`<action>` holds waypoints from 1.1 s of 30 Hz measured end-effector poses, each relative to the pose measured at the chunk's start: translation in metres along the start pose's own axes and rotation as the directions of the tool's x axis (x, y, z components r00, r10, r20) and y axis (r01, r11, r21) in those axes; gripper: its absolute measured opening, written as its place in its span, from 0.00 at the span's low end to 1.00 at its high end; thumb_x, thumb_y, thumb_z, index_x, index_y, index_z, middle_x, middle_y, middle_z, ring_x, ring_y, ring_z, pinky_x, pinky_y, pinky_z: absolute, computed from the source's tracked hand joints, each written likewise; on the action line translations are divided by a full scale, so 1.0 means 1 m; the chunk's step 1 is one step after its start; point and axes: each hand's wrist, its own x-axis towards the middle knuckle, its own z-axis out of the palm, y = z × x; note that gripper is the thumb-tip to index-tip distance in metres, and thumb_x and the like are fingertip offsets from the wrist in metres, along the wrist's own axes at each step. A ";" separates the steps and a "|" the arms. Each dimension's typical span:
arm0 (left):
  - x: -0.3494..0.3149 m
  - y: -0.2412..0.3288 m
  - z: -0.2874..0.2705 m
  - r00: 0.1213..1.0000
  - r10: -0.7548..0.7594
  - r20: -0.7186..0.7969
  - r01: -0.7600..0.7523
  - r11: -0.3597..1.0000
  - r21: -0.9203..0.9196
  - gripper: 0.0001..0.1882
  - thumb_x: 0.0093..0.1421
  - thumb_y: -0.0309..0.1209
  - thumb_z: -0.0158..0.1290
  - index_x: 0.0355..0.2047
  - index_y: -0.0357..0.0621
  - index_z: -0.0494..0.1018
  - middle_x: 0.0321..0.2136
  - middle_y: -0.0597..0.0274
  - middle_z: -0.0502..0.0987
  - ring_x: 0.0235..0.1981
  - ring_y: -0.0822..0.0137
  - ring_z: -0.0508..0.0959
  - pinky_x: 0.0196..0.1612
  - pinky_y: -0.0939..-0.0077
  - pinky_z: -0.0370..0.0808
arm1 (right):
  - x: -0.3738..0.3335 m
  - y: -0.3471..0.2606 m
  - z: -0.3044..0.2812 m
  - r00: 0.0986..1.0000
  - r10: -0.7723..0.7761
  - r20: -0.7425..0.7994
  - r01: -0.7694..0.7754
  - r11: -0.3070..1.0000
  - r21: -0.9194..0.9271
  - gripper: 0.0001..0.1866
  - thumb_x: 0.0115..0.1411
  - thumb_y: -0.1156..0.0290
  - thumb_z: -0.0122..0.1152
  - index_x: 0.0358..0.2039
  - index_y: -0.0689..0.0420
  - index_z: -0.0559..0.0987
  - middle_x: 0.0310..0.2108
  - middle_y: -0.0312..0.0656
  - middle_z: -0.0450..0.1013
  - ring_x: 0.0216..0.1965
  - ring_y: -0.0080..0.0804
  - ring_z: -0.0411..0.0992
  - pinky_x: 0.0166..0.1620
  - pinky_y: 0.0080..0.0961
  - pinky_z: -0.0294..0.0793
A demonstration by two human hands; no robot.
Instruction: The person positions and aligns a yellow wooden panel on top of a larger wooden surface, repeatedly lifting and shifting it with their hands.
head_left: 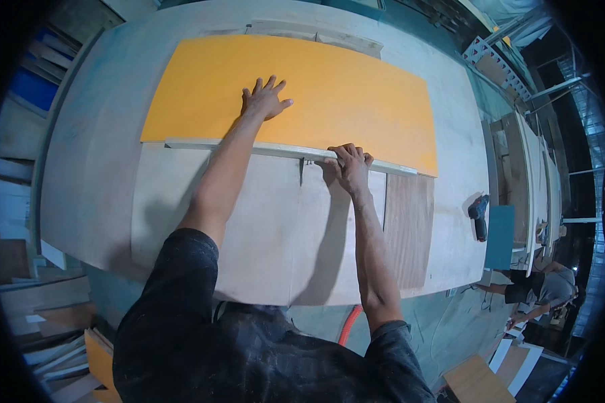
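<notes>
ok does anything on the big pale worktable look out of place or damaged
Mostly no: the bright yellow rectangular panel shows no obvious damage. Only the dark, pistol-shaped power tool stands out, lying very close to the right edge of the pale worktable, where it might get knocked off.

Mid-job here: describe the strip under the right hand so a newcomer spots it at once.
Find the big pale worktable, then the yellow panel lying over it. Along the panel's near long edge runs a narrow pale strip, with the right hand on it. Its slim, bar-like shape sets it apart from the broad brown wood-grain board nearer the person.
</notes>
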 end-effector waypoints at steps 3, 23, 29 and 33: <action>0.030 -0.004 -0.010 0.999 0.009 -0.032 -0.009 1.000 0.002 0.42 0.70 0.65 0.46 0.79 0.74 0.47 0.81 0.71 0.40 0.81 0.51 0.40 0.76 0.25 0.43 | 0.035 0.008 0.002 1.000 -0.003 -0.008 0.003 1.000 0.017 0.22 0.65 0.44 0.66 0.52 0.42 0.85 0.48 0.35 0.76 0.54 0.40 0.71 0.61 0.51 0.56; 0.054 -0.016 0.008 0.991 -0.030 -0.127 0.034 0.999 0.028 0.43 0.68 0.68 0.45 0.79 0.76 0.49 0.81 0.72 0.42 0.81 0.54 0.42 0.76 0.28 0.44 | 0.055 0.014 0.012 0.998 0.028 0.063 -0.033 0.997 0.073 0.26 0.61 0.39 0.67 0.51 0.42 0.87 0.48 0.36 0.77 0.54 0.42 0.71 0.61 0.50 0.55; 0.038 -0.011 0.004 0.998 -0.004 -0.067 0.008 0.998 0.060 0.45 0.67 0.69 0.46 0.79 0.76 0.46 0.81 0.72 0.40 0.81 0.55 0.41 0.76 0.29 0.43 | 0.050 0.021 0.008 0.996 0.016 0.092 -0.027 0.993 0.117 0.23 0.61 0.42 0.69 0.51 0.41 0.87 0.48 0.35 0.77 0.54 0.42 0.71 0.60 0.50 0.55; 0.012 -0.004 -0.014 0.999 0.038 -0.035 -0.037 0.999 0.038 0.47 0.66 0.69 0.46 0.80 0.73 0.46 0.81 0.70 0.40 0.81 0.52 0.39 0.75 0.26 0.42 | 0.026 0.016 -0.008 0.999 -0.005 0.048 0.000 0.994 0.107 0.24 0.60 0.43 0.70 0.52 0.40 0.86 0.48 0.35 0.77 0.53 0.41 0.71 0.59 0.50 0.55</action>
